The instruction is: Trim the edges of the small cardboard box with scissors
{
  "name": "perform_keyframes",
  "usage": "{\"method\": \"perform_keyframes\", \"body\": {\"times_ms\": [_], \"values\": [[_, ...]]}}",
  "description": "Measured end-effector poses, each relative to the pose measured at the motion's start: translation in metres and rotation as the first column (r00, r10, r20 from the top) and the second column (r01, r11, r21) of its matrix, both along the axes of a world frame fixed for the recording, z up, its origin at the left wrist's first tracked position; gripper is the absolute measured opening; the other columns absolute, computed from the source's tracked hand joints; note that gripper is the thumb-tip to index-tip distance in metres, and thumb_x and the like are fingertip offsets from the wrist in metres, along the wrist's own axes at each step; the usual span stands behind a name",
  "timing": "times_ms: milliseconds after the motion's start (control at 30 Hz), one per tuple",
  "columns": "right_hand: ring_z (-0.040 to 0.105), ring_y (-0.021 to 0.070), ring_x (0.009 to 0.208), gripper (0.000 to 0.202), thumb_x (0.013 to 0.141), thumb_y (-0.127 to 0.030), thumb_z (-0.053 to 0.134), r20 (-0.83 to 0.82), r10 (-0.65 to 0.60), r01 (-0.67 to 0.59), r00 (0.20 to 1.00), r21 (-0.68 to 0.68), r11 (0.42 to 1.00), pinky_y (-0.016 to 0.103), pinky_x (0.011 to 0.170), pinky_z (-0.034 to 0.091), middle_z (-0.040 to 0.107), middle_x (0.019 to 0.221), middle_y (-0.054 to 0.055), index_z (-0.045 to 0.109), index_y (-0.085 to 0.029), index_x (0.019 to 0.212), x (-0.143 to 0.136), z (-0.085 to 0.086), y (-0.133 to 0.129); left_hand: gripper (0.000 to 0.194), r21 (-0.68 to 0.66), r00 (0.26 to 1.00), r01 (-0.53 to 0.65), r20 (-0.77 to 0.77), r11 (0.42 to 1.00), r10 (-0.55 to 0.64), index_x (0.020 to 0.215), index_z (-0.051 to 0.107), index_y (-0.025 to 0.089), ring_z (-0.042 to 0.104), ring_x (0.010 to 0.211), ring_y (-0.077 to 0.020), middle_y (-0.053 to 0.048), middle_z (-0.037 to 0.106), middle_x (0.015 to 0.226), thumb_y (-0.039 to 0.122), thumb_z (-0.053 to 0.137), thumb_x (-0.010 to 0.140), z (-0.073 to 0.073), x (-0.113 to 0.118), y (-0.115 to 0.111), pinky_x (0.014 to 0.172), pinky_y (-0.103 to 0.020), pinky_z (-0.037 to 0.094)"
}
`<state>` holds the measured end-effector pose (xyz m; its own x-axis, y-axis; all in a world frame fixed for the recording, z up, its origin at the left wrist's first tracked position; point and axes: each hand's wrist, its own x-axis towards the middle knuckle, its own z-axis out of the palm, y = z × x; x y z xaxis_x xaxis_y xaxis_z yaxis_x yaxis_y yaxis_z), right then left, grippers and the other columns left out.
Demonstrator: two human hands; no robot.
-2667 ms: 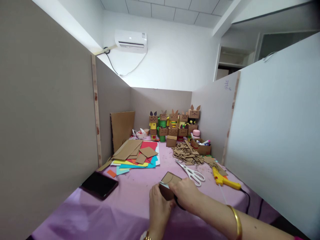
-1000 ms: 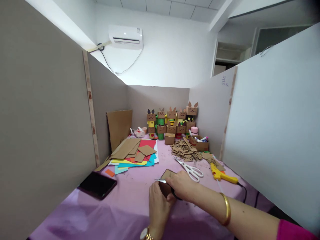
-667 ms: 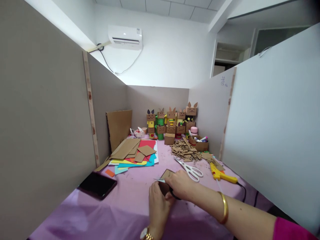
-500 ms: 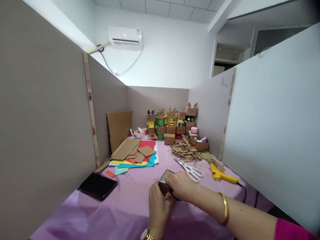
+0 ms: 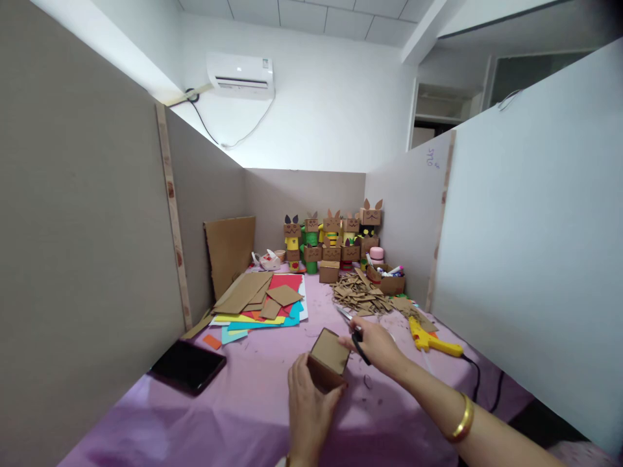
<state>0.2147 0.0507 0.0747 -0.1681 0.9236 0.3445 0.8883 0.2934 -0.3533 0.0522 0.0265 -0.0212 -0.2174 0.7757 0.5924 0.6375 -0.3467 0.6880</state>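
Observation:
A small cardboard box [image 5: 329, 352] sits near the front of the table, its flat top facing up and toward me. My left hand [image 5: 311, 402] is closed round its left and near sides, thumb at the lower right corner. Beside the box's right edge, my right hand [image 5: 382, 347] grips black-handled scissors [image 5: 361, 350]; their blades are hard to make out. Behind that hand lies a pair of white-handled scissors [image 5: 343, 312], mostly hidden, with the blades poking out to the left.
Colored paper [image 5: 287, 318] and cardboard sheets [image 5: 248, 292] lie left, near a black tablet [image 5: 189, 366]. Cardboard scraps [image 5: 360, 295], a marker box [image 5: 387, 280] and a yellow glue gun [image 5: 433, 340] are right. Several cardboard animal figures [image 5: 331, 233] stand at the back between partitions.
My right hand has moved right, carrying the black-handled scissors off the box and in front of the white pair. The box's top now shows more fully, still held by my left hand.

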Motion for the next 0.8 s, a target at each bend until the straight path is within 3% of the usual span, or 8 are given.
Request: {"method": "perform_keyframes", "body": {"times_ms": [133,300,467,600,700,800], "values": [[0.061,0.0172,0.058,0.041,0.089,-0.055,0.023,-0.299,-0.036,0.029,0.954,-0.030,0.999,0.026,0.053,0.045,0.059,0.063,-0.002,0.046,-0.021,0.093,0.011,-0.033,0.009,0.074,0.109,0.996,0.010,0.085,0.994,-0.019,0.123,0.037,0.007,0.048,0.115,-0.0315,-0.020,0.050,0.121,0.037,0.069,0.064,-0.007,-0.002,-0.002,0.097,-0.049,0.041],[0.062,0.0177,0.059,0.043,0.087,-0.059,0.019,-0.561,0.008,-0.057,0.828,-0.070,0.996,0.025,0.045,0.046,0.057,0.070,0.000,0.036,-0.021,0.100,-0.002,-0.063,0.008,0.077,0.081,0.959,0.138,0.238,0.987,-0.153,0.130,0.028,0.013,0.046,0.121,-0.0294,-0.021,0.043,0.132,0.036,0.067,0.068,-0.003,-0.003,-0.009,0.101,-0.048,0.039],[0.062,0.0200,0.075,0.053,0.084,-0.064,0.019,-0.681,0.149,-0.208,0.717,-0.005,0.978,0.029,0.056,0.051,0.057,0.094,0.009,0.029,-0.021,0.113,-0.010,-0.058,-0.013,0.079,0.058,0.886,0.330,0.324,0.942,-0.331,0.134,0.021,0.019,0.044,0.124,-0.0268,-0.019,0.035,0.139,0.031,0.067,0.071,-0.003,-0.002,-0.012,0.101,-0.044,0.040],[0.055,0.0245,0.103,0.066,0.072,-0.068,0.046,-0.690,0.283,-0.307,0.666,0.093,0.947,0.029,0.074,0.049,0.053,0.115,0.011,0.031,-0.022,0.117,-0.008,-0.045,-0.027,0.081,0.049,0.848,0.393,0.367,0.918,-0.383,0.136,0.018,0.022,0.045,0.124,-0.0255,-0.018,0.035,0.141,0.030,0.066,0.072,-0.001,-0.004,-0.012,0.101,-0.042,0.040],[0.054,0.0248,0.101,0.063,0.069,-0.057,0.060,-0.711,0.289,-0.295,0.641,0.119,0.948,0.029,0.075,0.048,0.055,0.113,0.010,0.036,-0.021,0.115,-0.007,-0.044,-0.030,0.083,0.010,0.833,0.445,0.363,0.895,-0.418,0.137,0.017,0.023,0.042,0.126,-0.0260,-0.017,0.035,0.142,0.029,0.067,0.071,0.002,-0.007,-0.012,0.104,-0.044,0.035],[0.056,0.0235,0.095,0.058,0.072,-0.049,0.060,-0.768,0.233,-0.217,0.596,0.125,0.968,0.030,0.074,0.047,0.056,0.110,0.010,0.036,-0.020,0.115,-0.008,-0.049,-0.029,0.089,0.014,0.764,0.567,0.365,0.824,-0.532,0.138,0.017,0.021,0.035,0.131,-0.0284,-0.017,0.033,0.145,0.032,0.070,0.068,0.003,-0.011,-0.010,0.107,-0.044,0.030]]}}
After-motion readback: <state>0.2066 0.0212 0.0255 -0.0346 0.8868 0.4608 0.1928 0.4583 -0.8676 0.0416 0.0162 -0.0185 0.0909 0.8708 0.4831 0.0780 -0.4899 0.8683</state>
